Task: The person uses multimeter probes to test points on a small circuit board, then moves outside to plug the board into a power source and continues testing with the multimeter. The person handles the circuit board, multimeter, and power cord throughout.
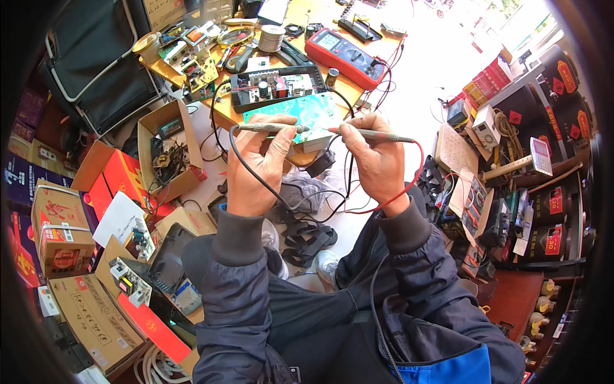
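A green circuit board [307, 109] rests at the near edge of the wooden table, with a silver block under its near side. My left hand [262, 160] grips a grey probe [248, 128] with a black lead, and my right hand [374, 163] grips another grey probe [395, 137] with a red lead. Both probe tips are at the board's near part; exact contact is too small to tell. Just behind the board sits an open black housing [240, 93] holding electronics. A red multimeter [352, 70], with its screen lit, lies beyond, at the back right of the table.
A wooden table [227, 115] carries boards, wire spools and tools. A black folding chair [83, 51] stands back left. Cardboard boxes [89, 313] and loose electronics crowd my left. A cluttered shelf [556, 192] lines the right. Cables hang below the table, and black straps [307, 243] lie on the floor.
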`<state>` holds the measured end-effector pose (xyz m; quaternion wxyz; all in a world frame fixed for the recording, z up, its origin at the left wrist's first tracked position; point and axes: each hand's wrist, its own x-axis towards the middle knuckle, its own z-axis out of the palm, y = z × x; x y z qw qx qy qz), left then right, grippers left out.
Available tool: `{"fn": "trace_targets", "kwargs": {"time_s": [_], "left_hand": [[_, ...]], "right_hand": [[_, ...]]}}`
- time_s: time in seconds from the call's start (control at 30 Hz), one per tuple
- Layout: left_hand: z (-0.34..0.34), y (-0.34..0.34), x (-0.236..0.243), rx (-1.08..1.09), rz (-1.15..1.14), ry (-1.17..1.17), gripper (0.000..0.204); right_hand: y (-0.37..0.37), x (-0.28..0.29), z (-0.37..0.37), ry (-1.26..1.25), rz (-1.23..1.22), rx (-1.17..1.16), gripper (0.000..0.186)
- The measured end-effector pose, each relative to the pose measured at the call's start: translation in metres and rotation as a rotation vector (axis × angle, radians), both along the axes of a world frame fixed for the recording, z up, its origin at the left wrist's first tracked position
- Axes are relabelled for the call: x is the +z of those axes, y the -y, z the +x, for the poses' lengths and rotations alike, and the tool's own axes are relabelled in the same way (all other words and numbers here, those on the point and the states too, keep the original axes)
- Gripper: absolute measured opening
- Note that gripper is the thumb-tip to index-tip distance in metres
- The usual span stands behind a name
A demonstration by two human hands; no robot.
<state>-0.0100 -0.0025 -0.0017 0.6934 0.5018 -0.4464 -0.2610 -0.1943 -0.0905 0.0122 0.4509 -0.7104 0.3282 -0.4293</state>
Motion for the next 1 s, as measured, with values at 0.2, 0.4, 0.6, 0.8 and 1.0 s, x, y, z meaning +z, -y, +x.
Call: {"fn": "trace_targets", "kwargs": {"time_s": [0.2,0.4,0.6,0.8,1.0], "left_hand": [[0.0004,0.0007,-0.0009,0.005,-0.009,0.02,0.015],[-0.0003,0.0002,-0.0004,-0.004,-0.006,-0.003,0.016],[-0.0001,-0.0002,0.0012,0.001,-0.006,0.007,0.016],[0.0005,0.0005,0.0001,0.008,0.002,0.032,0.016],[0.0011,-0.0003,0.001,0.016,-0.005,0.058,0.017]], "right_hand": [[0.0009,0.0009,-0.0005,-0.026,-0.015,0.006,0.018],[0.0016,0.0006,-0.0008,-0.055,-0.034,0.009,0.019],[0.001,0.0025,-0.0021,-0.101,-0.038,0.003,0.021],[0.0,0.0014,-0.0006,-0.078,-0.052,-0.014,0.023],[-0.0011,0.0032,-0.0012,-0.079,-0.04,-0.007,0.022]]}}
